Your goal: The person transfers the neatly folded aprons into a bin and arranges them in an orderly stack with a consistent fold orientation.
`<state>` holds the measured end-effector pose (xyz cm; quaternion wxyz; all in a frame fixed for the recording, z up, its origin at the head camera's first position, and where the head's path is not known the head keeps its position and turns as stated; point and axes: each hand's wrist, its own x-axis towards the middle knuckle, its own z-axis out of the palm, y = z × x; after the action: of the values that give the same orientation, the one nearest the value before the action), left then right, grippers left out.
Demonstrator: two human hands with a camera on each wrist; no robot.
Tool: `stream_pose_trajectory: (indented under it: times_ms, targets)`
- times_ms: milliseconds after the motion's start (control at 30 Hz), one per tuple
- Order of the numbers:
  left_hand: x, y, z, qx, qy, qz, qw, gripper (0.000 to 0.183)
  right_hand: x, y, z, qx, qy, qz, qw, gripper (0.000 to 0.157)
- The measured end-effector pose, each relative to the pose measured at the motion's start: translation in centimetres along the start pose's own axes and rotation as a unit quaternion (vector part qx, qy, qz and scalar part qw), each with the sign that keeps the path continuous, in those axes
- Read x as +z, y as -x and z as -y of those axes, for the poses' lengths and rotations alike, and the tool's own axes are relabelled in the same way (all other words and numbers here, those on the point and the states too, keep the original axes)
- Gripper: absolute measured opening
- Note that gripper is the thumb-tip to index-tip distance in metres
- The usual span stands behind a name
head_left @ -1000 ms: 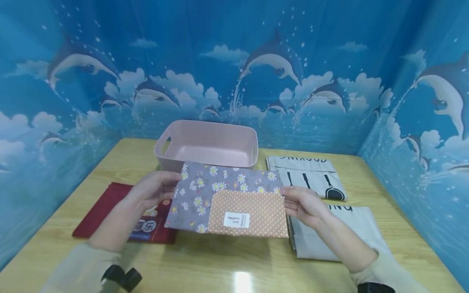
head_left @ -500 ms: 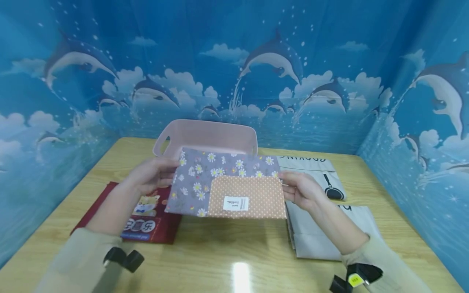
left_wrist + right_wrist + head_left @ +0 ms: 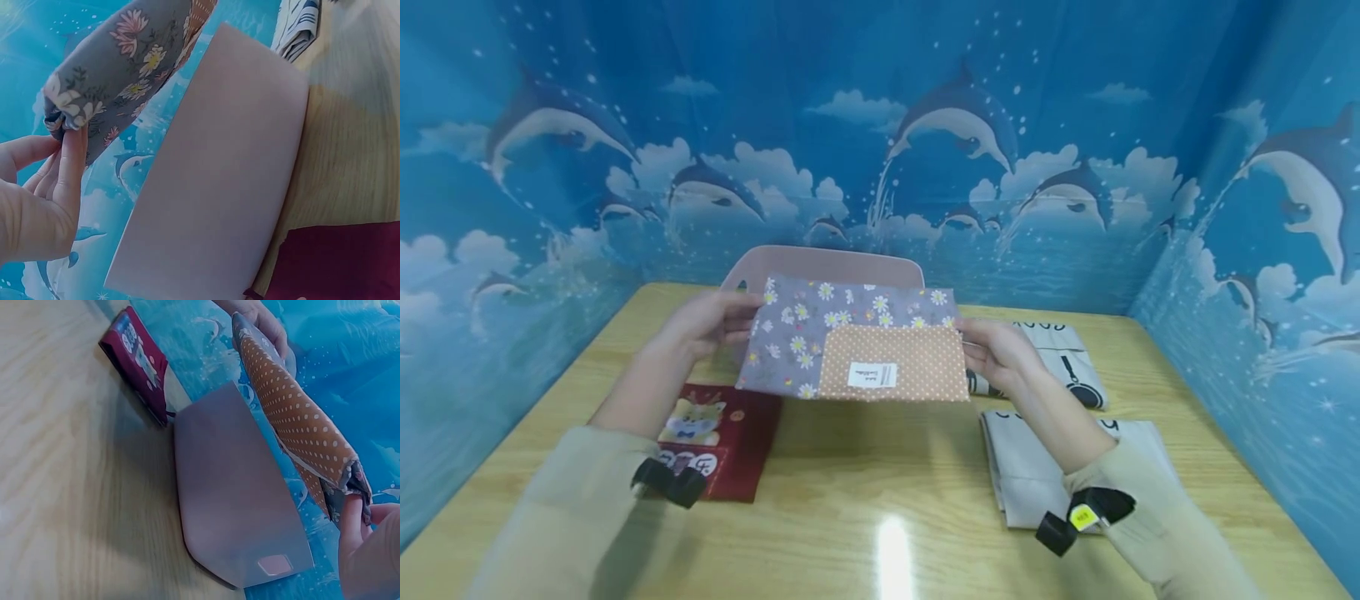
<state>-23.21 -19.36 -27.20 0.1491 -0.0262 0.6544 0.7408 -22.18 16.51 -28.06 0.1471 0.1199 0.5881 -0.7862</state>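
Observation:
A folded grey apron [image 3: 853,354] with white daisies and a tan polka-dot pocket bearing a white label is held up in the middle of the head view. My left hand [image 3: 703,325] pinches its left edge between thumb and fingers, as the left wrist view also shows with the folded corner [image 3: 69,115]. At the opposite edge, my right hand [image 3: 1000,350] pinches the fabric layers. Behind and below the apron stands a pink plastic basket [image 3: 842,262], mostly hidden in the head view. Both wrist views show the apron raised above the basket's rim.
A folded dark red apron [image 3: 752,433] with a cartoon animal lies left on the wooden table [image 3: 835,517]. On the right lie two folded off-white cloths, one printed with a black pan [image 3: 1078,385], the other plain-faced [image 3: 1037,487] in front. A dolphin-print curtain [image 3: 865,150] encloses the table.
Both hands have carried the grey apron forward and up in the head view, from in front of the basket to over it. More of the red apron now shows.

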Motion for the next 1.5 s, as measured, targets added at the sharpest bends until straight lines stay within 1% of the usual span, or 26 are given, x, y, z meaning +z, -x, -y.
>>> stream_pose_trajectory:
  times_ms: [100,200,400,533,633,767,867,967,1067,1133,1267,1333,1433,1500]
  targets:
    - [0.0,-0.3,-0.3,-0.002,0.002,-0.007,1.0000,0.019,0.3,-0.5,0.3,0.002,-0.002,-0.004,1.000,0.046]
    - [-0.1,-0.6,-0.6,-0.007,0.007,-0.005,0.9999,0.020,0.5,-0.9,0.6,0.011,-0.007,-0.017,1.000,0.047]
    - [-0.7,-1.4,-1.1,-0.013,0.004,-0.014,0.9998,0.022,1.0,-1.9,1.2,0.031,-0.023,-0.028,0.999,0.047]
    - [-0.9,-1.9,-1.4,-0.017,0.008,-0.021,0.9996,0.026,1.6,-2.8,1.8,0.035,-0.028,-0.033,0.998,0.047]
    - [-1.0,-2.3,-1.7,-0.022,0.022,-0.029,0.9991,0.021,1.9,-3.4,2.2,0.035,-0.029,-0.040,0.998,0.048]
    - [-1.1,-2.8,-2.0,-0.030,0.027,-0.048,0.9980,0.004,2.2,-4.1,2.5,0.041,-0.031,-0.048,0.998,0.051]
    - [-1.1,-3.1,-2.2,-0.038,0.025,-0.058,0.9973,0.007,2.4,-4.6,2.7,0.048,-0.030,-0.054,0.997,0.050]
    - [-1.3,-3.4,-2.4,-0.043,0.019,-0.066,0.9967,0.005,2.5,-5.1,2.8,0.054,-0.024,-0.060,0.996,0.048]
    - [-1.4,-3.8,-2.6,-0.048,0.002,-0.070,0.9964,0.004,2.6,-5.6,2.9,0.057,-0.017,-0.064,0.996,0.045]
    - [-1.5,-4.0,-2.6,-0.053,-0.019,-0.070,0.9960,0.008,2.7,-5.9,3.0,0.058,-0.014,-0.066,0.996,0.046]
    - [-1.6,-4.4,-2.8,-0.065,-0.048,-0.065,0.9946,0.037,2.8,-6.3,3.2,0.057,-0.002,-0.069,0.996,0.049]
    - [-1.7,-4.6,-2.9,-0.071,-0.050,-0.062,0.9943,0.047,2.9,-6.4,3.3,0.058,0.002,-0.064,0.996,0.053]
    - [-1.9,-4.8,-3.2,-0.075,-0.058,-0.062,0.9936,0.050,3.1,-6.5,3.5,0.059,0.010,-0.057,0.997,0.058]
    - [-2.0,-4.8,-3.4,-0.077,-0.065,-0.061,0.9930,0.050,3.2,-6.6,3.5,0.058,0.016,-0.055,0.997,0.057]
